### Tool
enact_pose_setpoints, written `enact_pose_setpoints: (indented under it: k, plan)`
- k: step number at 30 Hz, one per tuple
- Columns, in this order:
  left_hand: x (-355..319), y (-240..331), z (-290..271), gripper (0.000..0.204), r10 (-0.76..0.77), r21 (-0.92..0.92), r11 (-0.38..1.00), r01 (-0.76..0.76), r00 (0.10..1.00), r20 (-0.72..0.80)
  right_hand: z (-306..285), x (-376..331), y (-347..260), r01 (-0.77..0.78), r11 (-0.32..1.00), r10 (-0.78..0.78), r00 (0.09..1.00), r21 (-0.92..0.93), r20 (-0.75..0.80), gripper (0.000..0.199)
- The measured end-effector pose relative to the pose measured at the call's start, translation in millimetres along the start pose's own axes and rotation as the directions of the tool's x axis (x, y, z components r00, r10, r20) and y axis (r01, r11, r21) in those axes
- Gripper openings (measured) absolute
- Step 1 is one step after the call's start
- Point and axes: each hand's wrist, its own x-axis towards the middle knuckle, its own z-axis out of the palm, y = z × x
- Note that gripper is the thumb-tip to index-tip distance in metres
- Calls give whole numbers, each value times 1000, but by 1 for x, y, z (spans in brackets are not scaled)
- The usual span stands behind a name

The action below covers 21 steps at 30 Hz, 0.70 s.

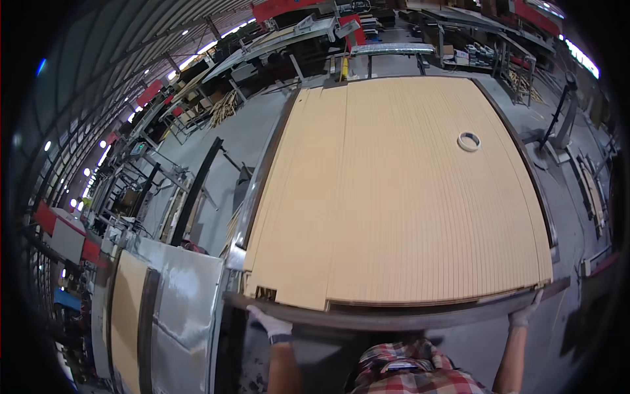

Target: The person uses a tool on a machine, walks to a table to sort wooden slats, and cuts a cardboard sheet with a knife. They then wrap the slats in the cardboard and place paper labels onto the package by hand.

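A large tan panel of narrow slats [407,197] lies before me, with dark rails along its left, right and far sides. Across its near edge runs a long dark brown rail [394,320], with a narrow gap between it and much of the panel. My left hand [270,323], in a whitish glove, grips this rail near its left end. Toward the other end my right hand [523,314], gloved too, holds the rail with fingers reaching up to the panel's corner. Both thumbs are hard to make out. A small notch shows at the panel's near left corner.
A roll of tape [468,141] rests on the panel's right part. To the left stands a grey metal-topped table [187,289] beside a tan board [128,295]. A dark upright stand [563,118] is at the right. Workbenches and stacked material fill the back.
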Motion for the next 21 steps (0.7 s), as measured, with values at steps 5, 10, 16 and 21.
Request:
enact_pose_setpoints:
  k: [5, 10, 16, 21]
  plan:
    - [13, 11, 39, 90, -7, -66, 998, 4, 999, -42, 23, 14, 1, 16, 999, -12, 997, 50, -83, 76]
    - [38, -2, 63, 86, -168, -61, 984, 169, 985, 29, 59, 30, 5, 105, 993, -108, 993, -52, -44, 78]
    - [24, 1, 130, 72, 229, 654, 756, -21, 945, -235, 42, 95, -10, 172, 896, -218, 974, -410, -67, 79]
    - [206, 66, 2, 59, 434, 799, 521, -300, 899, 55, -37, 218, -211, 256, 712, -487, 851, -654, -196, 65]
